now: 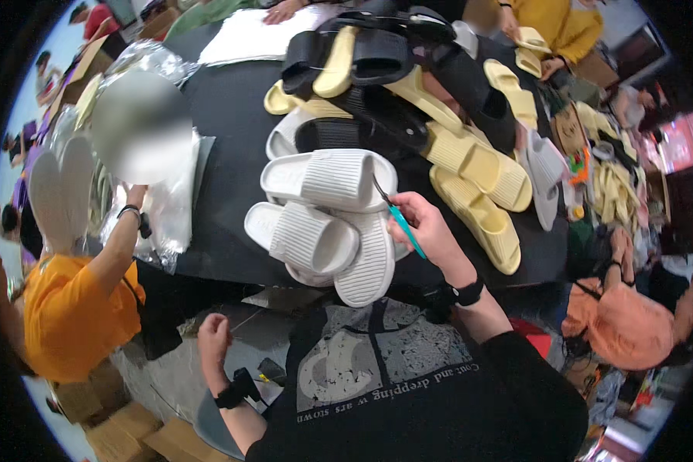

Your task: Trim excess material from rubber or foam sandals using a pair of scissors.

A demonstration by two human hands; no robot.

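Observation:
A slim tool (406,231) with a teal handle and a thin dark tip is gripped in my right hand (427,229). Its tip reaches over the heel of a white ribbed slide sandal (323,179) lying on its sole. In front of that, another white slide sandal (304,237) overlaps a white sole (366,266) at the table's near edge. My left hand (215,337) hangs off the table, low and to the left, its fingers curled with nothing visible in them. Yellow slide sandals (481,165) lie just right of my right hand.
Black slide sandals (381,58) and more yellow ones pile up on the black table (227,200). Clear plastic bags (169,212) lie at left, beside a person in orange (77,312). People work across the table and at right. Cardboard boxes (123,431) stand at lower left.

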